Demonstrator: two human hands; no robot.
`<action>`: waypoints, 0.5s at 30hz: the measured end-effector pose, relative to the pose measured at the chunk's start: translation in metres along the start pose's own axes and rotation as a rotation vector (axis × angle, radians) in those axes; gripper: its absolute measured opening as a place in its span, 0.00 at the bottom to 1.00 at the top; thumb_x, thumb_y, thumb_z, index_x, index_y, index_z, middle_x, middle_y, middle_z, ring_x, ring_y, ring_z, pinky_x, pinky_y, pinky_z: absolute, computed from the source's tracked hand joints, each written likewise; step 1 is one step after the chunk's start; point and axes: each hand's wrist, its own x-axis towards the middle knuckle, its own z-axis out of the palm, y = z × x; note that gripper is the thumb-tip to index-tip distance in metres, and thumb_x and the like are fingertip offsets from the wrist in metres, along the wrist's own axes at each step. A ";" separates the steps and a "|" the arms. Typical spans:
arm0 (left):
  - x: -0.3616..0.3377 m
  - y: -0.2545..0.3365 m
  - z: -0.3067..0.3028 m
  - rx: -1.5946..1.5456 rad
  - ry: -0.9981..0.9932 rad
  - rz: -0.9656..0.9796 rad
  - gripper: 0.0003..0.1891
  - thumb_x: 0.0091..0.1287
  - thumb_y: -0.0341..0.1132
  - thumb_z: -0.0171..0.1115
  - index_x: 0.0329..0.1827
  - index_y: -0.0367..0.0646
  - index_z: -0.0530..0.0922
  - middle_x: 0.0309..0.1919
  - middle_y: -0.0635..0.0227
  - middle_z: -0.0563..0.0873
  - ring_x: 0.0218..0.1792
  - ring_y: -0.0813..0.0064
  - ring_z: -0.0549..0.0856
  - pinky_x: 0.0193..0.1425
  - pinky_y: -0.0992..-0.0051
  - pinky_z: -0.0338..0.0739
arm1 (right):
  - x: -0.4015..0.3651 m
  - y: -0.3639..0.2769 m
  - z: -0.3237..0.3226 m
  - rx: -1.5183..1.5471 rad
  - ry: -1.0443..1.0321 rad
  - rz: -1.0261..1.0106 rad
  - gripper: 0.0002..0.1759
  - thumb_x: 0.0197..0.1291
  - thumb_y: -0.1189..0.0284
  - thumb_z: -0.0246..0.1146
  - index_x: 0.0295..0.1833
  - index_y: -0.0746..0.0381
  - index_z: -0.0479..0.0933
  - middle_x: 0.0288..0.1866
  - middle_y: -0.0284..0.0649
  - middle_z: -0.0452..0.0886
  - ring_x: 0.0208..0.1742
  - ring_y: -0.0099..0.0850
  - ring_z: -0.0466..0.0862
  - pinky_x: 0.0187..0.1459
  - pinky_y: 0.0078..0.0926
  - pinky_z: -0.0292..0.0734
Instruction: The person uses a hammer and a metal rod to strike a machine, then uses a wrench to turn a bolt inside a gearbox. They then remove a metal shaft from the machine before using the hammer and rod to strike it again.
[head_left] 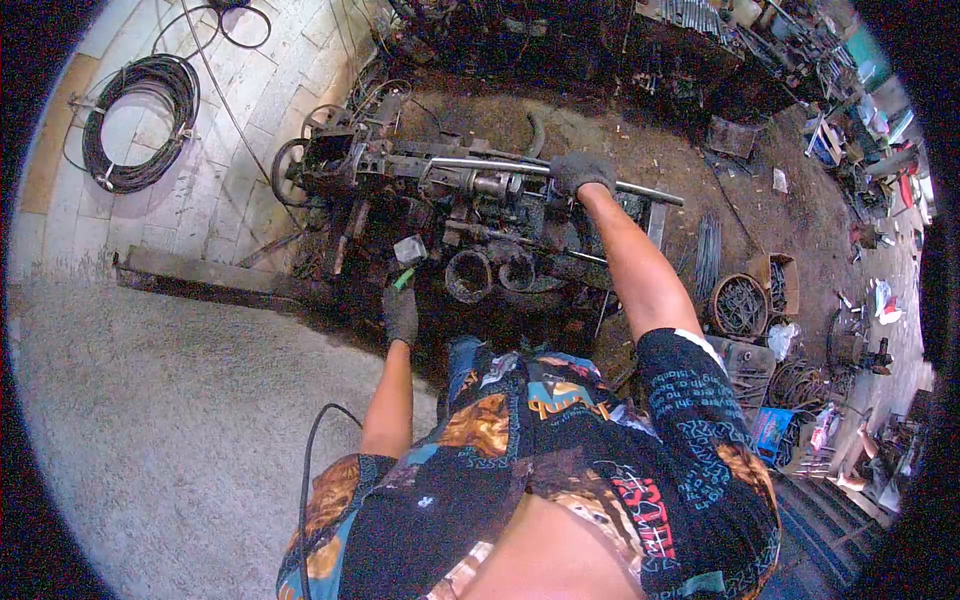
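My right hand [583,174], in a dark grey glove, is closed around a long shiny metal rod [648,192] that lies across the top of a greasy machine [375,165]. The rod sticks out on both sides of the fist. Low on the near side of the machine, my left hand [400,312], also gloved, is closed on a small green piece [404,279] that pokes out above the fingers; I cannot tell its kind. Just beyond it shows a pale square piece [409,249]. Two round metal rings [468,276] face me to the right of it.
A coil of black cable [98,130] hangs on the pale tiled wall at left. A long metal beam [205,278] juts out leftward from the machine. On the floor at right are a round basket of metal pieces [740,305], a box [782,284] and a bundle of thin rods [708,255].
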 end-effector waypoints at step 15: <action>0.003 0.006 0.001 -0.013 0.067 0.103 0.18 0.70 0.40 0.59 0.49 0.30 0.78 0.45 0.43 0.82 0.48 0.46 0.80 0.52 0.55 0.72 | -0.024 -0.017 -0.034 0.131 0.031 0.145 0.26 0.61 0.50 0.51 0.50 0.56 0.85 0.54 0.50 0.84 0.55 0.51 0.84 0.56 0.47 0.76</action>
